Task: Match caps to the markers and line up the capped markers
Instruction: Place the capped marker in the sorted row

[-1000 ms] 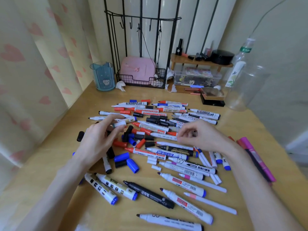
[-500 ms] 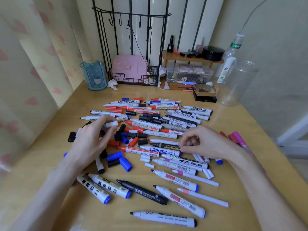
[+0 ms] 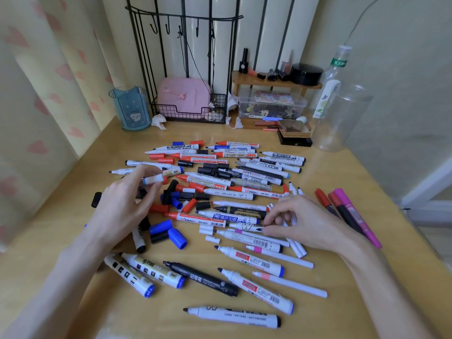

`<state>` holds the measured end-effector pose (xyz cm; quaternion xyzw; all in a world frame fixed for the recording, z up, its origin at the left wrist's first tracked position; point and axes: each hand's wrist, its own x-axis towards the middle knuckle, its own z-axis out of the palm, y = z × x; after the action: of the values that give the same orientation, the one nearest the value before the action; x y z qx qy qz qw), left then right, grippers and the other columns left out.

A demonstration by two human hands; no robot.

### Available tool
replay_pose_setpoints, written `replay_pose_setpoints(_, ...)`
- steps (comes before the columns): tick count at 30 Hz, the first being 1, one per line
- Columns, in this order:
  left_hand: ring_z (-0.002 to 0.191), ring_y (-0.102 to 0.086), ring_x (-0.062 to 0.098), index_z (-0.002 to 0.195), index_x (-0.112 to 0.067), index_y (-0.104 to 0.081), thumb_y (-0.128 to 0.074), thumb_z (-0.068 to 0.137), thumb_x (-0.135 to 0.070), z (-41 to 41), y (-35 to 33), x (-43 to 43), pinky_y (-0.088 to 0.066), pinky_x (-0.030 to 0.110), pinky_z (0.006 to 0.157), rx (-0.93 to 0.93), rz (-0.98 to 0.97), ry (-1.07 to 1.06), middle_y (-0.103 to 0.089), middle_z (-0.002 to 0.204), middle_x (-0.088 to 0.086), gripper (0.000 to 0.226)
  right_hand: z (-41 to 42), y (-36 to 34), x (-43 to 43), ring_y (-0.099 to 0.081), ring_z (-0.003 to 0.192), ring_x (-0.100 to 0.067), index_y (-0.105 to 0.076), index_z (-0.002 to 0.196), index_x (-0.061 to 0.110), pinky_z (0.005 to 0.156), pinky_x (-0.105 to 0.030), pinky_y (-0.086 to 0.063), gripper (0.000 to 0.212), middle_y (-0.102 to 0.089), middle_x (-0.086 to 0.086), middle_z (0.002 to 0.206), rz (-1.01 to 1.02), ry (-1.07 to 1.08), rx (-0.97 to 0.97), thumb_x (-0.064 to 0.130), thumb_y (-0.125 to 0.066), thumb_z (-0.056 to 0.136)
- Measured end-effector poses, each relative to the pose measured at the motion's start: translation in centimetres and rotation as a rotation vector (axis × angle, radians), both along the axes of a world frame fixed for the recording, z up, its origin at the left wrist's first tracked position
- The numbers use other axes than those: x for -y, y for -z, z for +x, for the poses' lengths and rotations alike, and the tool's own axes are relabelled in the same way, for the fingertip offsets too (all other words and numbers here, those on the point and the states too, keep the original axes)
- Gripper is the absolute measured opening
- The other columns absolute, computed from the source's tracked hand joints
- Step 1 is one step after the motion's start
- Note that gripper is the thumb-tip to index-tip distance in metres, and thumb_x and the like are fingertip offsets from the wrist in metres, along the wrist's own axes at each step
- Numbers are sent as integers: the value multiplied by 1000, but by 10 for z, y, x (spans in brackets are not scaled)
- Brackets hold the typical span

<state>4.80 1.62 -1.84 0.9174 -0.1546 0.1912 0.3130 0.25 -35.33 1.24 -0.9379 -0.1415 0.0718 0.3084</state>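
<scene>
A heap of uncapped markers (image 3: 221, 185) in white, black, red and blue covers the middle of the wooden table (image 3: 325, 311). Loose caps (image 3: 171, 232), blue, black, red and white, lie among them. My left hand (image 3: 122, 206) hovers over the left side of the heap and pinches a small white cap (image 3: 153, 179) between thumb and fingertips. My right hand (image 3: 303, 221) rests on the right side of the heap, its curled fingertips touching thin white markers (image 3: 291, 241) there. Capped red and magenta markers (image 3: 352, 214) lie at the far right.
Along the back stand a blue cup (image 3: 129, 107), a black wire rack (image 3: 188, 111) with a pink case, a wooden shelf (image 3: 274, 80) above a clear box, and clear bottles (image 3: 340, 118). Curtains hang on the left.
My right hand has come down from above the heap onto the thin white markers at the right. My left hand keeps holding the white cap.
</scene>
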Motion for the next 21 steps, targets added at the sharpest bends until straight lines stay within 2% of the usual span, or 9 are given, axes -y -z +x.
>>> replay_pose_setpoints(2,74,-62,7,110,-38,-51,-60,102,-31,-1,0,1,-50,42,63,0,1,7,-62,94,-29,14,-2,3,-3,-55,75,-14,-78,80,37,63,-20,-43,10,-67,10,78,17,16,17,43,-86,80)
replay_pose_setpoints(5,76,-59,7,111,-33,-54,-61,102,-29,-2,1,3,-50,41,61,13,21,22,-64,95,-23,12,-5,3,-6,-53,70,-8,-76,77,38,63,-16,-41,12,-66,13,75,21,37,47,43,-86,80)
replay_pose_setpoints(8,83,-58,2,113,-28,-57,-63,102,-25,-1,2,4,-48,27,63,20,42,30,-66,100,-19,13,-7,2,-9,-53,69,-5,-76,77,36,63,-13,-41,13,-66,12,73,14,44,70,42,-87,80)
replay_pose_setpoints(11,92,-58,-12,116,-26,-63,-64,101,-27,1,4,1,-45,11,73,3,56,51,-66,105,-19,15,-7,4,-11,-55,69,-6,-75,77,36,63,-14,-42,13,-66,11,72,22,54,72,42,-87,80)
replay_pose_setpoints(13,97,-59,-8,116,-26,-67,-63,101,-31,2,4,1,-43,7,80,-7,56,84,-67,109,-18,16,-7,6,-12,-56,71,-9,-75,77,37,63,-16,-44,13,-66,9,72,25,52,77,43,-86,80)
replay_pose_setpoints(17,95,-63,4,114,-28,-73,-63,100,-38,0,0,4,-49,21,76,-21,35,130,-66,105,-18,20,-8,8,-17,-57,73,-11,-73,76,37,64,-18,-44,14,-66,11,72,-9,29,87,44,-85,82)
replay_pose_setpoints(19,93,-62,6,114,-29,-74,-64,99,-40,0,1,4,-48,25,71,-27,45,135,-64,101,-19,20,-8,4,-15,-57,74,-12,-73,76,37,63,-18,-44,14,-65,12,73,-18,20,103,43,-85,81)
replay_pose_setpoints(21,97,-62,7,118,-31,-74,-65,98,-42,2,2,2,-50,28,74,-54,65,150,-63,102,-21,25,-10,-2,-8,-56,72,-13,-75,77,38,62,-19,-43,12,-64,11,75,-18,7,79,41,-86,81)
